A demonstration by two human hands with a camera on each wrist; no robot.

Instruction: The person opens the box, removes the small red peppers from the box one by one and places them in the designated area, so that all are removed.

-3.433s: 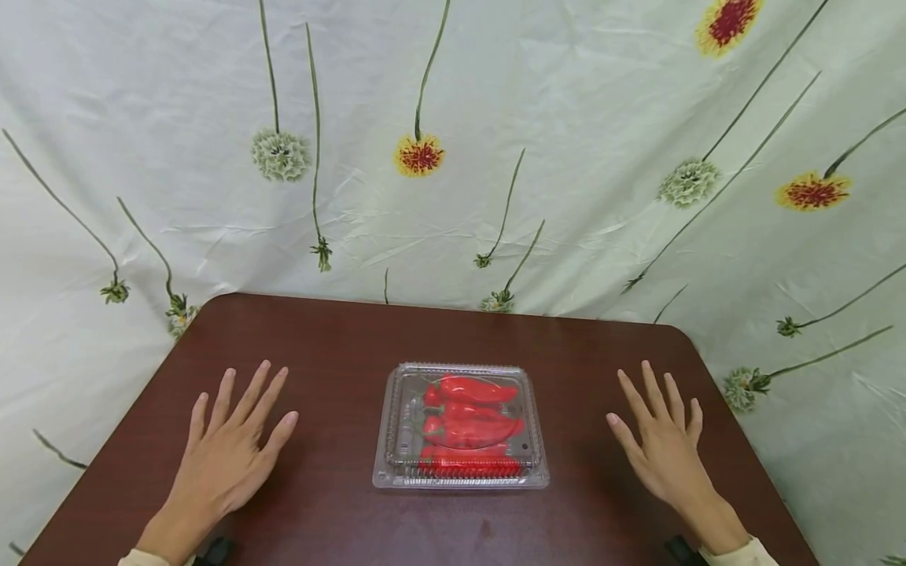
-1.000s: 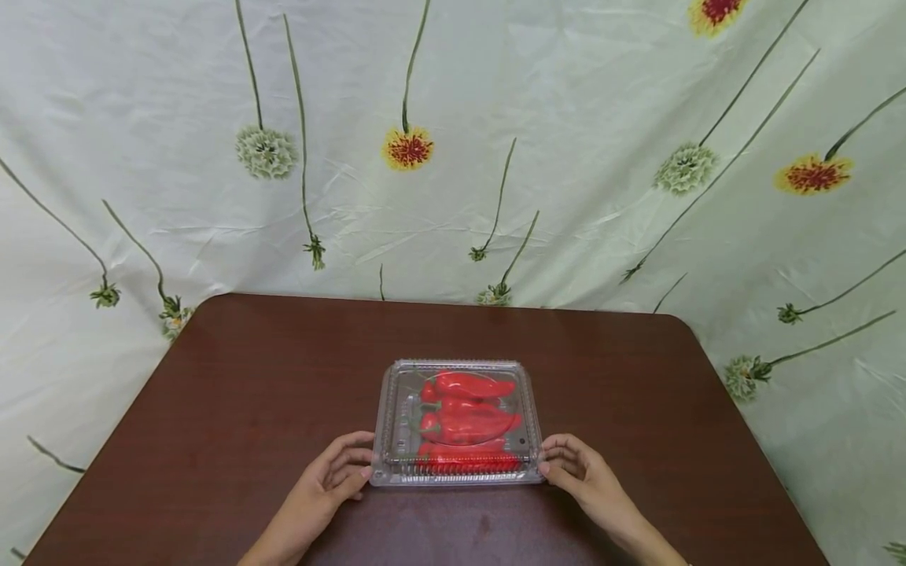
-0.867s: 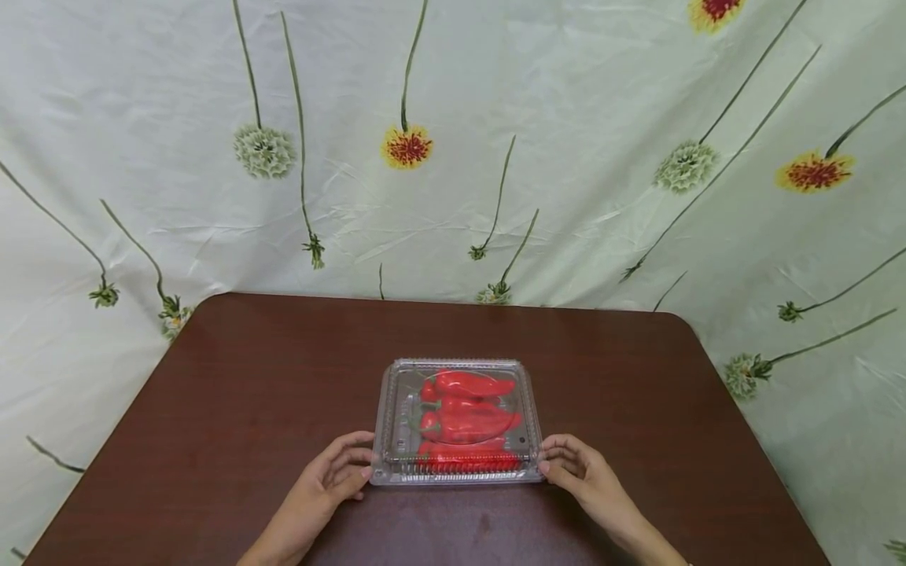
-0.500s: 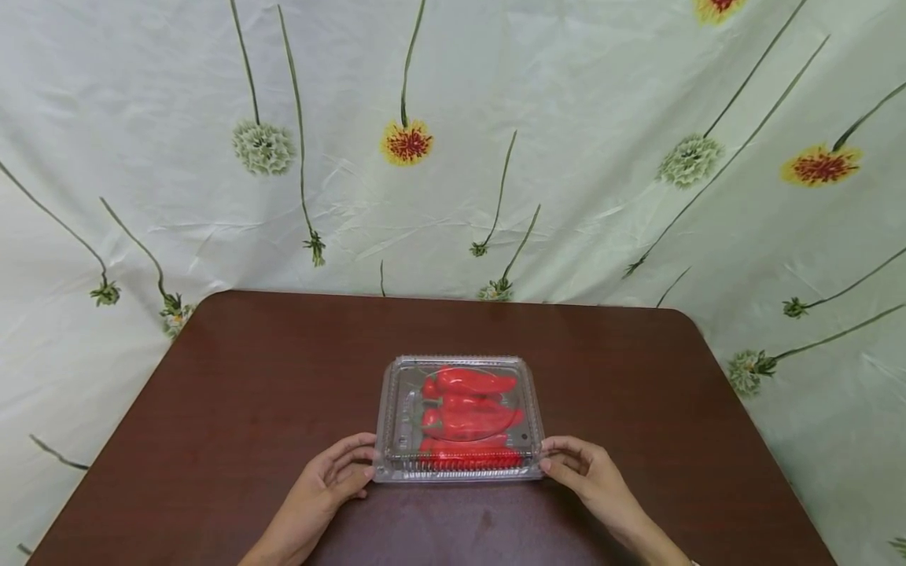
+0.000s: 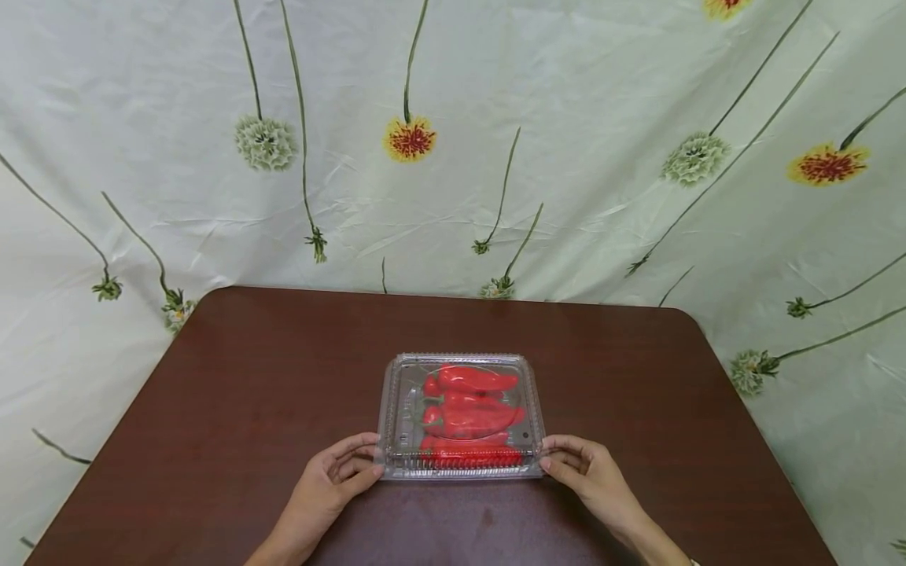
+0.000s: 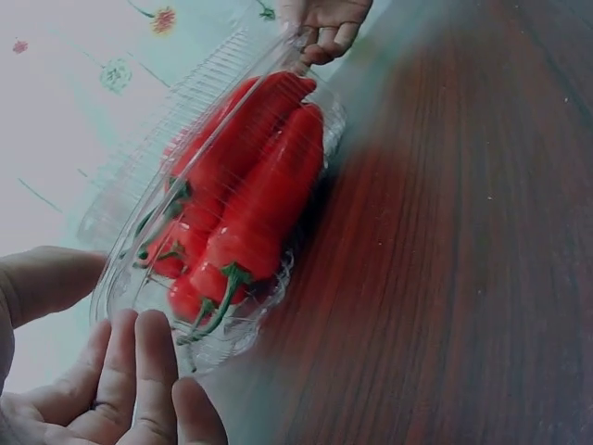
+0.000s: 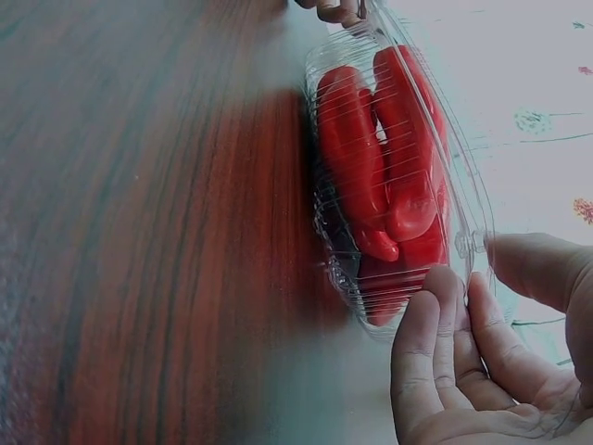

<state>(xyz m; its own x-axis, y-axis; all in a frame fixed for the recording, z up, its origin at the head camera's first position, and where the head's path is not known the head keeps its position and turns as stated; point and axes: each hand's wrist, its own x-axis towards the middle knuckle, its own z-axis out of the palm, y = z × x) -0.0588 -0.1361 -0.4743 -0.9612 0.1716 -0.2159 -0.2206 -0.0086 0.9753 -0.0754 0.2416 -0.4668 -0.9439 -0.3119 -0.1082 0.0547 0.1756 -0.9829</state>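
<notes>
A clear plastic clamshell container with its lid down stands in the middle of the table in the head view. Several red peppers with green stems lie inside it. My left hand pinches the rim at the front left corner, thumb above and fingers below. At the front right corner my right hand pinches the same rim. Both wrist views show the fingers under the rim and the thumb against it. Whether the container is lifted off the table cannot be told.
The dark reddish-brown table has rounded far corners. Behind and to the sides hangs a white cloth printed with flowers. Bare wood surrounds the container.
Both hands came in from the table's sides, where they had been spread flat, to the container's front corners. Over the last second only slight shifts show, with the camera view moving a little.
</notes>
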